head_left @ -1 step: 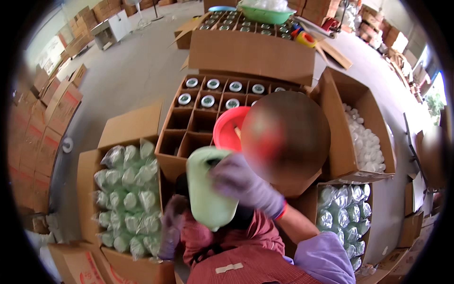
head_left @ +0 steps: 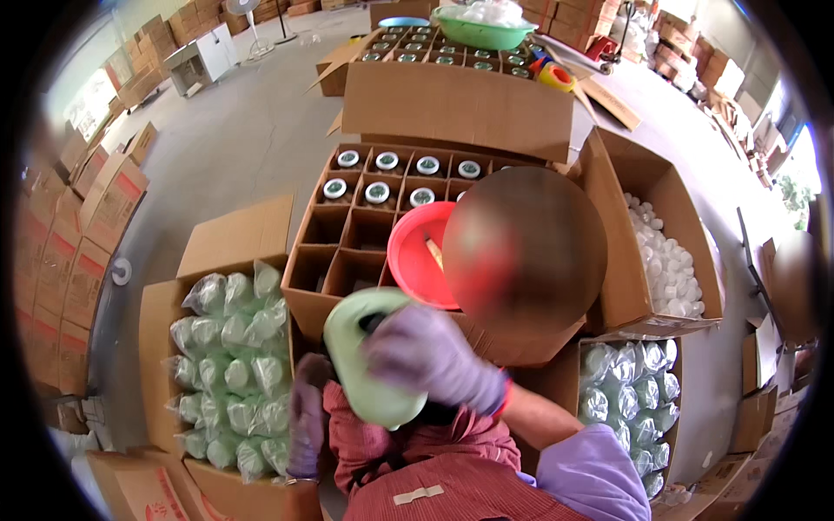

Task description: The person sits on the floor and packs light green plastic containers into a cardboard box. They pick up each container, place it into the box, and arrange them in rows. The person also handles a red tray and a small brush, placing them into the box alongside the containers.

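Note:
Above my lap is a smooth pale green jug-like vessel (head_left: 369, 391), rounded and tilted, with a dark opening near its top. My right hand (head_left: 426, 360), in a greyish-purple glove, is closed on it beside that opening; motion smears its fingers. My left hand (head_left: 306, 417), gloved alike, is lower down between my thigh and a carton (head_left: 159, 347) of bagged green bottles (head_left: 236, 378). Its fingers point up, and I cannot make out whether they hold anything. In front of me a red bowl (head_left: 408, 282), with a light stick-like item inside, rests over a divided carton (head_left: 304, 300).
White-lidded jars (head_left: 377, 193) fill the divided carton's far cells. A blurred round patch hides its right part. At right are a carton (head_left: 608, 213) of small white pieces (head_left: 665, 260) and more bagged bottles (head_left: 625, 399). Farther back, a green basin (head_left: 486, 33) sits on jars.
The vessel and my right hand have shifted a little left and down. My left hand has moved slightly left. The view itself has tilted a little.

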Available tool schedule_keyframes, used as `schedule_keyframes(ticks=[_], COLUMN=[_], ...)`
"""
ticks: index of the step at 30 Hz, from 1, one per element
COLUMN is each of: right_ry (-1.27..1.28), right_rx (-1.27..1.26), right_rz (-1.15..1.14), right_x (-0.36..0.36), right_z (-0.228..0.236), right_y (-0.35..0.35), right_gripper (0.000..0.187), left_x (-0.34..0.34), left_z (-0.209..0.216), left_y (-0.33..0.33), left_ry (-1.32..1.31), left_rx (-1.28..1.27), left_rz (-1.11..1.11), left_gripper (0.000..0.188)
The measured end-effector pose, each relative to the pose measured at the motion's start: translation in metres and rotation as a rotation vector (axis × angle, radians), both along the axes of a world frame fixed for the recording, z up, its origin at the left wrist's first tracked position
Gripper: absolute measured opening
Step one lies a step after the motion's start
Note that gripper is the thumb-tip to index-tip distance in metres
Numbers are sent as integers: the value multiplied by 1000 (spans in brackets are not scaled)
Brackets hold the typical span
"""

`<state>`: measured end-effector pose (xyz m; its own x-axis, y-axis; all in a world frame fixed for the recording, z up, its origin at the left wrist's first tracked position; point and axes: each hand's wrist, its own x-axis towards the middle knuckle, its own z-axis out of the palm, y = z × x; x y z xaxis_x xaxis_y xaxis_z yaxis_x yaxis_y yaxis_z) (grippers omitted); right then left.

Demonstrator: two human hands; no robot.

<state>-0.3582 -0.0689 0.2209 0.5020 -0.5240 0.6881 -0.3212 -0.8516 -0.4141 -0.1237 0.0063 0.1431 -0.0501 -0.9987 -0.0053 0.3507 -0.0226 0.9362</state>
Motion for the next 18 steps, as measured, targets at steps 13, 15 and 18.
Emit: schedule_keyframes(ticks=[13,15,18], right_ry=[-25,-126,14], right_rx=[378,398,252], right_rz=[-197,69,249], right_x=[-57,-32,-12], right_z=[-68,-46,-27], right_y=[14,22,31], right_gripper=[22,24,31], left_x=[-12,-22,-27], left_z=[14,-1,14], left_y=[-15,-20,-18], left_ry=[-215,-277,-399], left_rx=[89,42,-46], left_rz=[229,147,22], left_gripper=[24,30,40])
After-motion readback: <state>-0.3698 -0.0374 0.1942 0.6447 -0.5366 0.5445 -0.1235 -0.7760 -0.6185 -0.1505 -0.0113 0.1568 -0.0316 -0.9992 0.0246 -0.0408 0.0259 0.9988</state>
